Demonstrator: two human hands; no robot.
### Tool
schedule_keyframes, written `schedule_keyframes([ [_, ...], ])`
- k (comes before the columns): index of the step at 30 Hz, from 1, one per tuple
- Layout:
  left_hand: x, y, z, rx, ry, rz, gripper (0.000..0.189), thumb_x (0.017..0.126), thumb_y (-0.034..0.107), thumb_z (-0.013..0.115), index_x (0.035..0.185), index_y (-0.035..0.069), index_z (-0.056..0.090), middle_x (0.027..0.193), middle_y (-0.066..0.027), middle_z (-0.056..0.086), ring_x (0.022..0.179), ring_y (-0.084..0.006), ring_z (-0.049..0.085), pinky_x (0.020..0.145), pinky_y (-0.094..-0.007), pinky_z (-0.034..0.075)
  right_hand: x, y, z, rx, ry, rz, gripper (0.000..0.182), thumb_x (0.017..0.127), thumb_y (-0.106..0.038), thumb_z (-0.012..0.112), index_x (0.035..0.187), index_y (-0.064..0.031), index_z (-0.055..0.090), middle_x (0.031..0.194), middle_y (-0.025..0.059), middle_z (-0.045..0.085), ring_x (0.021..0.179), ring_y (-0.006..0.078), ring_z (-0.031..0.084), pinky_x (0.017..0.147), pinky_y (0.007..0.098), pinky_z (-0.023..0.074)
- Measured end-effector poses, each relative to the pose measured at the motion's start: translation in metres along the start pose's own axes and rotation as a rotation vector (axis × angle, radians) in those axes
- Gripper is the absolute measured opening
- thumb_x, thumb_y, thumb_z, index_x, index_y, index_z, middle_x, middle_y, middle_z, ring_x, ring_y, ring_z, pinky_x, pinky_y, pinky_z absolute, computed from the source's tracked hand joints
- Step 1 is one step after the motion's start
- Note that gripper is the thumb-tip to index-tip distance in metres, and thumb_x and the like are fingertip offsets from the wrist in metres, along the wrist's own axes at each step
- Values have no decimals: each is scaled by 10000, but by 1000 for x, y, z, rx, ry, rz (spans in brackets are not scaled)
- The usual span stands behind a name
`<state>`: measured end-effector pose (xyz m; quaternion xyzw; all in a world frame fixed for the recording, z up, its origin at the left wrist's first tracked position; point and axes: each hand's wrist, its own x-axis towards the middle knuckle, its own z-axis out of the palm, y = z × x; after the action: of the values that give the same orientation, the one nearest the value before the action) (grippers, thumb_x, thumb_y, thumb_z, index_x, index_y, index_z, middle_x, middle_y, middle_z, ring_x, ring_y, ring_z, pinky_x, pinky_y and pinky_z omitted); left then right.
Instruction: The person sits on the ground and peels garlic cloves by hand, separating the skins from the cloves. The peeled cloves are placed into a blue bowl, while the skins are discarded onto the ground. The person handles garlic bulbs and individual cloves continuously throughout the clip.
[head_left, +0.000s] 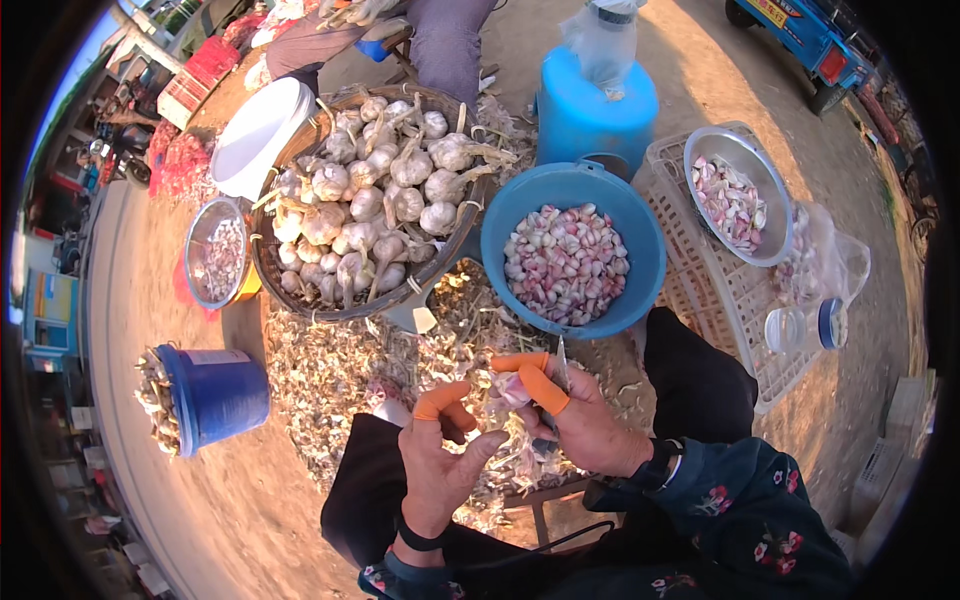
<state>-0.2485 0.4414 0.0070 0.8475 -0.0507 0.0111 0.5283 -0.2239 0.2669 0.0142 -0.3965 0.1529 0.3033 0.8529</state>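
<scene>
My right hand (592, 431), with orange finger covers on its thumb and index finger, grips a small knife (562, 356), its blade pointing up. Pinched between those covered fingers is a purplish garlic piece (511, 390). My left hand (444, 461) hovers just left of it, fingers curled but apart, holding nothing; an orange cover sits on one finger. Beyond my hands stands a blue plastic basin (495, 262) of loose garlic cloves (568, 262). A wicker basket (367, 306) heaped with whole garlic bulbs (409, 166) is at its left.
Garlic skins (337, 390) litter the ground. A blue bucket (225, 394) stands left; a steel bowl of cloves (217, 255) is behind it. On the right, a plastic crate (690, 277) bears a metal colander (780, 225) of cloves. Another person's legs (448, 49) are beyond the basket.
</scene>
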Motion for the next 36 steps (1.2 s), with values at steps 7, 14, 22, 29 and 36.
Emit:
schedule_keyframes([
  [7,1,2,16,-69,-9,-1,463,713,205,804,1057,41,541,537,-5,507,454,-64,477,418,-208,352,-3,14,3,-66,-23,-16,220,928,-193,570,1090,-45,557,749,-19,516,569,21,436,464,177,326],
  [14,2,17,18,-86,-53,-94,291,742,85,753,979,32,594,530,9,518,474,-31,472,438,-188,344,-4,24,-4,-141,12,-21,210,957,-243,516,1043,-51,522,799,-4,519,602,39,471,476,184,370],
  [22,5,21,24,-121,-33,-105,224,727,34,730,908,14,598,521,23,505,475,-16,443,445,-182,322,-9,21,0,3,115,45,225,967,-277,483,979,-55,520,737,-17,499,575,30,459,502,188,439],
  [29,12,23,42,-253,-20,-63,266,741,5,710,964,14,566,566,16,529,505,-15,474,455,-171,331,-8,11,-13,112,153,65,248,974,-314,462,978,-77,536,787,-16,551,594,32,475,508,183,425],
  [36,37,37,61,-609,-108,-241,227,824,-49,629,1022,-11,524,695,-58,619,617,-90,617,529,-216,510,-6,-3,-18,190,199,-67,157,954,-246,508,979,-97,551,788,-45,540,539,9,387,431,173,277],
])
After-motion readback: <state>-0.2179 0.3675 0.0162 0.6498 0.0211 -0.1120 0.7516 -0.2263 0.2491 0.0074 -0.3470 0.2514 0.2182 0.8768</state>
